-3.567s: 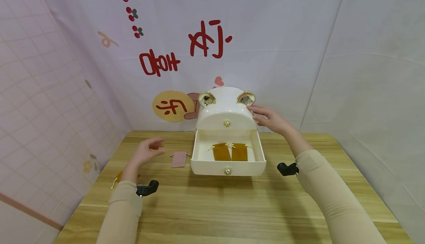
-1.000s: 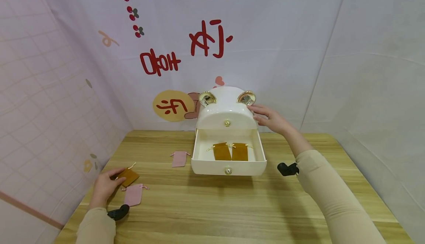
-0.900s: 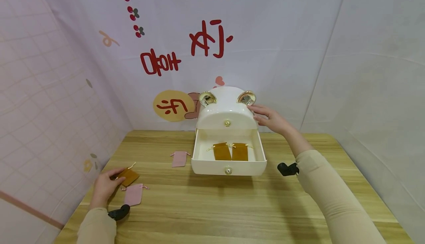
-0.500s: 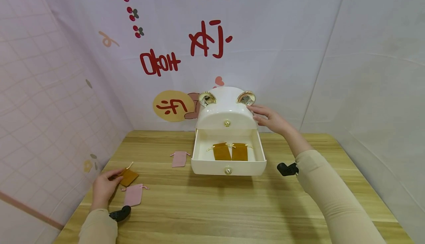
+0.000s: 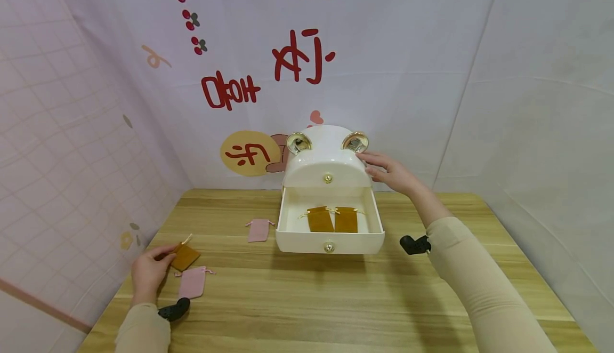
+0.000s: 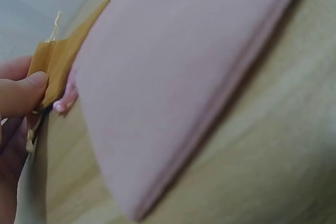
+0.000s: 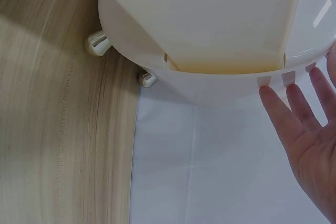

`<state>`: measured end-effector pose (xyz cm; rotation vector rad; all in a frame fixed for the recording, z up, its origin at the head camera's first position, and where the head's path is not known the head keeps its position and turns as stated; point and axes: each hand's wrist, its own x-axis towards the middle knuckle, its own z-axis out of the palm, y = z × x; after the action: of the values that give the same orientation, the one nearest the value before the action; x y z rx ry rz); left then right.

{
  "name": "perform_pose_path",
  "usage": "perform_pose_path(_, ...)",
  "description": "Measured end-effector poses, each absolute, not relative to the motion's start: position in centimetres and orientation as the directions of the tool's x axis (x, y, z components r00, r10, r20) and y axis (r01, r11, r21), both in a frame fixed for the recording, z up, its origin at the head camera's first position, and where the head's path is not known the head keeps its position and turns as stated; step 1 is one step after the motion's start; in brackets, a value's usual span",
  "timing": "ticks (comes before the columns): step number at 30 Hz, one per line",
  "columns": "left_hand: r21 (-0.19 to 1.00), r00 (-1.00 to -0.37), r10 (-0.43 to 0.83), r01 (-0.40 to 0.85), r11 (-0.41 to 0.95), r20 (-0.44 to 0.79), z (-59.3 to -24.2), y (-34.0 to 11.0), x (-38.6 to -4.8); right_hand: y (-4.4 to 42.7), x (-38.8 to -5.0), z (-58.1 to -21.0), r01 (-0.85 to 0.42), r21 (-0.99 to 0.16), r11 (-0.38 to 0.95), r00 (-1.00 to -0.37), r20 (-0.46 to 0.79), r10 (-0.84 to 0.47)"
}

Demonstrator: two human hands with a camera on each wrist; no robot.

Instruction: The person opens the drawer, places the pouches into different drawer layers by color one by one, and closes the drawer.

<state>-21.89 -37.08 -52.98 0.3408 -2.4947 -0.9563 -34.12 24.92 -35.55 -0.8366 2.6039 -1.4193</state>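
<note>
1. Your left hand [image 5: 150, 273] was well to the left of the white frog-eyed drawer box and nearer you than it, its thumb and fingers pinching the edge of a mustard drawstring pouch [image 5: 186, 257]. You had that pouch tilted; whether it was wholly off the table, I cannot tell.
2. A pink drawstring pouch [image 5: 192, 282] lay flat just beside the one you held, also left of the box and on your side of it.
3. Your right hand [image 5: 390, 174] was at the right side of the white frog-eyed drawer box [image 5: 328, 155], fingers spread and fairly straight, fingertips touching its shell below the right eye [image 5: 355, 142].
4. The drawer [image 5: 302, 242] stood out from the front of the box, toward you. Two more mustard pouches, a left one [image 5: 320, 219] and a right one [image 5: 346, 219], lay side by side in it with their cords out.
5. Another pink pouch [image 5: 259, 230] lay just left of the box's drawer, cords toward the wall.
6. Under the box you had the wood-grain table [image 5: 336, 310]; behind it hung a pale drape [image 5: 393, 75] printed with red characters and cherries.
</note>
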Motion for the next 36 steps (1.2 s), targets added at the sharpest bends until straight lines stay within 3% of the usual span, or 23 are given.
perform_pose_path(15,0.74,-0.839,-0.411,-0.016,0.673,0.356,-49.8,-35.7,-22.0,25.1,-34.3,-35.7,-0.432,-0.791,0.433,-0.849,0.195,-0.491)
perform_pose_path(36,0.702,-0.857,-0.132,0.308,0.642,0.498,-44.2,-27.1,-23.6,25.1,-34.4,-35.8,-0.444,-0.784,0.434,-0.846,0.207,-0.492)
